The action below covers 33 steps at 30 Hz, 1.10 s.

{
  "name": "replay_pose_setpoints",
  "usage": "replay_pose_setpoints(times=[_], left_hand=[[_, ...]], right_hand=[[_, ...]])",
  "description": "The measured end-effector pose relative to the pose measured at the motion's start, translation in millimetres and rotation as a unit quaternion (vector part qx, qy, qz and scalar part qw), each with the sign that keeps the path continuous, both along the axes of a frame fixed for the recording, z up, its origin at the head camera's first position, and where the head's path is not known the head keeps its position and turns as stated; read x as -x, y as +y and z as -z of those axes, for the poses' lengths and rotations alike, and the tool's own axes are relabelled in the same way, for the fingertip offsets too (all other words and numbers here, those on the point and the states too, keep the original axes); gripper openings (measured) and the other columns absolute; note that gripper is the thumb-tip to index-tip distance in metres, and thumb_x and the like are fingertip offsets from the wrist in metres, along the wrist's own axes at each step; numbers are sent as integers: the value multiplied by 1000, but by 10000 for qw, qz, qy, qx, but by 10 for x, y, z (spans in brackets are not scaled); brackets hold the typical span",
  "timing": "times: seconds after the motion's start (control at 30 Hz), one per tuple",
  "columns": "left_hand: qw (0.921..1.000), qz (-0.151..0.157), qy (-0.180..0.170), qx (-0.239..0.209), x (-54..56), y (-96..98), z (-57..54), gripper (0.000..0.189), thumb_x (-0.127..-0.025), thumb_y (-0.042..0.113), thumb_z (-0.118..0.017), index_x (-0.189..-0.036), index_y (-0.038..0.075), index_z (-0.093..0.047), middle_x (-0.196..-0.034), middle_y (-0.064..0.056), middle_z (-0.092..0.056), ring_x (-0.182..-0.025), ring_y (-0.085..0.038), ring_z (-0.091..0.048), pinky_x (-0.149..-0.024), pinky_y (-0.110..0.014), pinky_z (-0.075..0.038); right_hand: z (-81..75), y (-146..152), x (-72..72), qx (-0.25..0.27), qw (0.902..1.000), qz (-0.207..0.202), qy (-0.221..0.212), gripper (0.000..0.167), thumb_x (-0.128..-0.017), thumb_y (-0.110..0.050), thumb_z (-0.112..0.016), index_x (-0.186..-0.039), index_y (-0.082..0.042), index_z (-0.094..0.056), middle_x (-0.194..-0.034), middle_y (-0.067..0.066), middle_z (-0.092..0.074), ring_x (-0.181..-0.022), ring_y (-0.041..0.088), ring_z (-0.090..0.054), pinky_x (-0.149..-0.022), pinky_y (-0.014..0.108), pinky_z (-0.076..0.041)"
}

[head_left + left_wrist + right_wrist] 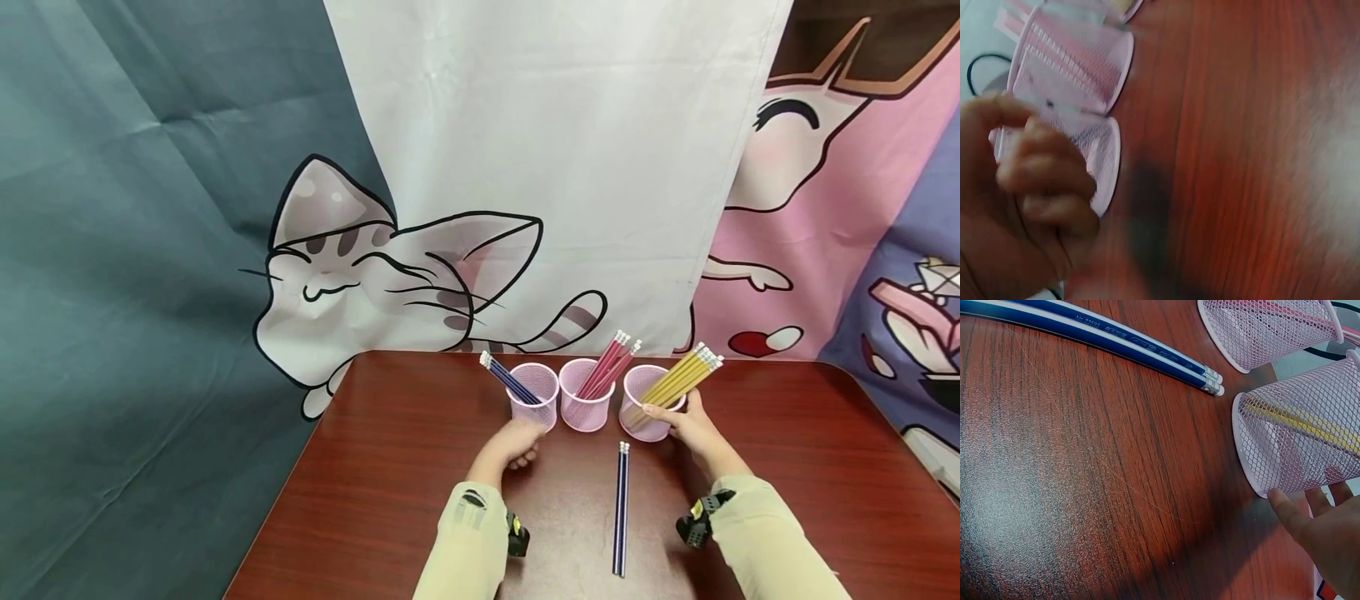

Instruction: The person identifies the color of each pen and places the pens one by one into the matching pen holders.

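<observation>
My left hand (517, 442), fingers curled and no object visible in them, is just in front of the left pink mesh pencil cup (546, 408). Blue pencils (510, 379) lean leftward in that cup. In the left wrist view the hand (1035, 181) overlaps the cup and is blurred. At the right, my right hand (693, 425) holds the side of another pink mesh cup (637, 427), thumb in front. Yellow pencils (682, 375) lean rightward in it. The right wrist view shows fingers (1288, 512) against its mesh.
Between those cups stands a third pink mesh cup (585, 415) with red pencils (609, 364). Two blue pencils (621, 508) lie side by side on the brown wooden table (390, 483), erasers toward the cups. A printed curtain (585, 150) hangs behind the table's back edge.
</observation>
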<state>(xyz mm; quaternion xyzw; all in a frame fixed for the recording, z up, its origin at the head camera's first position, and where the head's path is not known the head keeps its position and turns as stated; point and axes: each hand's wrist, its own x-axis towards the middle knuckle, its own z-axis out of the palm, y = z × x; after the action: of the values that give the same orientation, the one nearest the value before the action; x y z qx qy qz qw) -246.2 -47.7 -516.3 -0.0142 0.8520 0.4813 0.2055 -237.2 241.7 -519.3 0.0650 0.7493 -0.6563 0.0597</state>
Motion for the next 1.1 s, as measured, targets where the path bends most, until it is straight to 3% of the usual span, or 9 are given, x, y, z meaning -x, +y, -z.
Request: replay_pose_setpoints(times=[0.07, 0.13, 0.37, 0.53, 0.6, 0.67, 0.77, 0.93, 1.1], left_hand=[[9969, 755, 149, 155, -61, 106, -9, 31, -88, 20, -49, -61, 6, -54, -48, 2, -48, -39, -8, -41, -36, -21, -32], [9925, 1146, 406, 153, -93, 230, -1, 25, -89, 18, -55, -70, 2, -62, -52, 0, -55, -41, -8, -45, -38, -21, -36], [9730, 1640, 1429, 776, -260, 621, 75, 14, -82, 23, -69, -71, 14, -66, -59, 6, -57, -52, -5, -50, -52, -19, -43], [9469, 1612, 1956, 1978, -373, 811, 166, 26, -75, 40, -73, -61, 22, -62, -59, 14, -53, -66, -5, -51, -60, -20, -39], [9299, 1546, 2102, 2594, -399, 870, 189, 31, -71, 49, -73, -57, 24, -60, -60, 13, -54, -72, -8, -54, -61, -22, -41], [9134, 1479, 2163, 3115, -410, 919, 201, 35, -69, 55, -72, -56, 25, -59, -63, 13, -56, -77, -10, -55, -63, -24, -42], [8997, 1417, 2135, 3535, -419, 967, 196, 36, -67, 58, -71, -57, 25, -61, -69, 12, -60, -81, -12, -58, -65, -26, -44], [8946, 1216, 1886, 3864, -434, 1000, 167, 37, -65, 55, -73, -66, 19, -65, -81, 5, -66, -83, -14, -60, -65, -27, -46], [9000, 1028, 1649, 3902, -426, 985, 141, 38, -63, 52, -76, -70, 16, -65, -82, 1, -67, -81, -15, -61, -64, -28, -47]], right_hand=[[-2, 3, -4, 6, 10000, -7, -1, 83, -89, -22, -61, -140, -4, 2, -140, 28, -13, -123, 37, -26, -99, 56, -28], [-5, 8, -5, -20, 10000, -18, -9, 84, -89, -23, -60, -140, -4, 3, -140, 28, -11, -123, 38, -25, -99, 57, -27], [-12, 9, -8, -3, 10000, 17, 48, 82, -89, -21, -60, -140, -4, 3, -140, 28, -13, -121, 36, -27, -98, 57, -29], [-7, -15, -2, 31, 10000, 28, 89, 80, -89, -20, -60, -138, -6, 1, -138, 27, -15, -119, 36, -29, -96, 56, -31], [-10, -24, -2, 45, 9999, 21, 103, 79, -89, -20, -60, -138, -7, 1, -138, 27, -15, -119, 36, -30, -96, 56, -31], [-8, -24, 2, 47, 9999, 17, 113, 78, -89, -19, -60, -138, -7, 0, -137, 26, -16, -117, 33, -32, -96, 56, -31], [-4, -21, 9, 10, 9999, 30, 141, 76, -89, -20, -60, -137, -8, -3, -135, 25, -22, -108, 23, -40, -94, 52, -34], [-7, -15, 6, -54, 9999, 40, 147, 76, -88, -21, -61, -137, -7, -5, -133, 23, -26, -99, 13, -44, -91, 49, -37], [0, -3, 4, -61, 9999, 58, 129, 76, -89, -21, -61, -137, -7, -4, -134, 24, -24, -103, 18, -43, -92, 50, -36]])
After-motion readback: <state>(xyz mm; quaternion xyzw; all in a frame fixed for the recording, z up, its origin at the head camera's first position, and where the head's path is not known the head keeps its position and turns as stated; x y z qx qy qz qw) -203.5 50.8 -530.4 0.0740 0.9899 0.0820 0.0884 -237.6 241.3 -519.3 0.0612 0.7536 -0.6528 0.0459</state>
